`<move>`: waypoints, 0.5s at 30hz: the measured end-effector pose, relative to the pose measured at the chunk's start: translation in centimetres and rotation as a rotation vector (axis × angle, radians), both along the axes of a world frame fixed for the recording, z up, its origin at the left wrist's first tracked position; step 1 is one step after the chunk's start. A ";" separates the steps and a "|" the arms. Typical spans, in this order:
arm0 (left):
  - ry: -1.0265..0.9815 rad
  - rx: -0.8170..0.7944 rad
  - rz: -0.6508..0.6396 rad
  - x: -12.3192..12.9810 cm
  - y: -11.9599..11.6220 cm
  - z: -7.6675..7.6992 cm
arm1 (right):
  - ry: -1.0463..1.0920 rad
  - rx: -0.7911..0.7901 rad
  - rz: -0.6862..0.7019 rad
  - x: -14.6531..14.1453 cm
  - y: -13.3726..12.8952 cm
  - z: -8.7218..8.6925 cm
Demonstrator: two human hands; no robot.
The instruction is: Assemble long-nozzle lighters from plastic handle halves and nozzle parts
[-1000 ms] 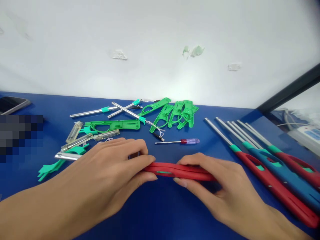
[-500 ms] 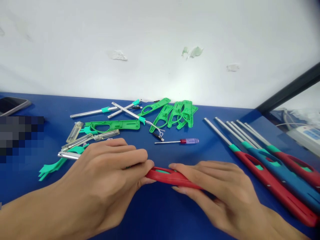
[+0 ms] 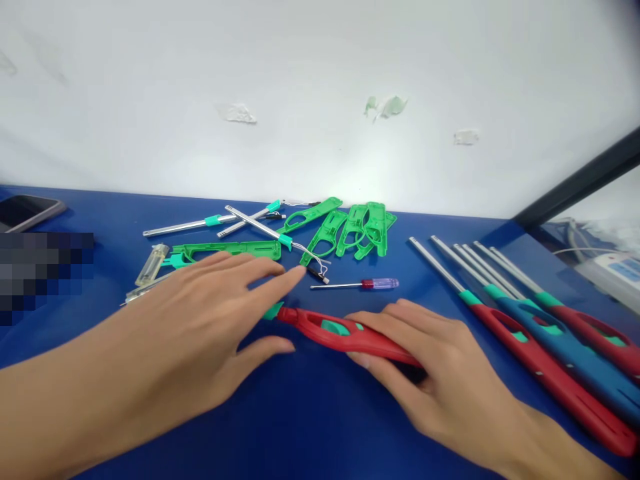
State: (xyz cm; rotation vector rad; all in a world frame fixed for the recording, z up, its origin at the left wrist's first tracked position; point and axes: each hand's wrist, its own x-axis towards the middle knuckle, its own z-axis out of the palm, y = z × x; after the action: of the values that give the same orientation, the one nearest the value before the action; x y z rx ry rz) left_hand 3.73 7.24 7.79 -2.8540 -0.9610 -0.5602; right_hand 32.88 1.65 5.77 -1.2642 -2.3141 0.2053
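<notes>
A red gas lighter (image 3: 325, 331) with a green trigger lies across the middle, and my right hand (image 3: 440, 380) grips its handle end. Over the lighter's green collar is my left hand (image 3: 210, 333), thumb and fingers spread apart; whether it touches the lighter I cannot tell. The metal tube beyond the collar is hidden behind that hand. Just past the lighter lies a screwdriver (image 3: 380, 284) with a red and purple handle. Green half-shells (image 3: 325, 233) and loose metal lighter tubes (image 3: 255, 223) with wires lie farther back.
On the right, several whole lighters (image 3: 530, 363), red and blue, lie side by side. Clear fuel tanks (image 3: 153, 265) lie behind my left hand. A phone (image 3: 30, 212) is at the far left, and a white wall (image 3: 320, 147) rises behind the blue table (image 3: 310, 427).
My left hand has opened and let go of the lighter's front end, uncovering the green collar. The lighter has swung slightly, its collar end moving away from me. My right hand keeps its grip.
</notes>
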 end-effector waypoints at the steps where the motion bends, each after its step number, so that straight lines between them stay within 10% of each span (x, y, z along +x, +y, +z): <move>1: 0.053 0.018 0.026 -0.3 0.1 0.1 | 0.003 -0.005 -0.011 0.1 0.1 0.0; 15: 0.057 0.118 -0.065 -0.1 0.6 1.1 | 0.032 -0.041 -0.040 0.1 0.2 0.4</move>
State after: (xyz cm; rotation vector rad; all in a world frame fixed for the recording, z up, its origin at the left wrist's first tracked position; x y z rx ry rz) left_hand 3.64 7.84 8.87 -2.7884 -0.8021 -0.5201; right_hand 32.97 1.84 6.14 -1.3162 -2.2668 0.2588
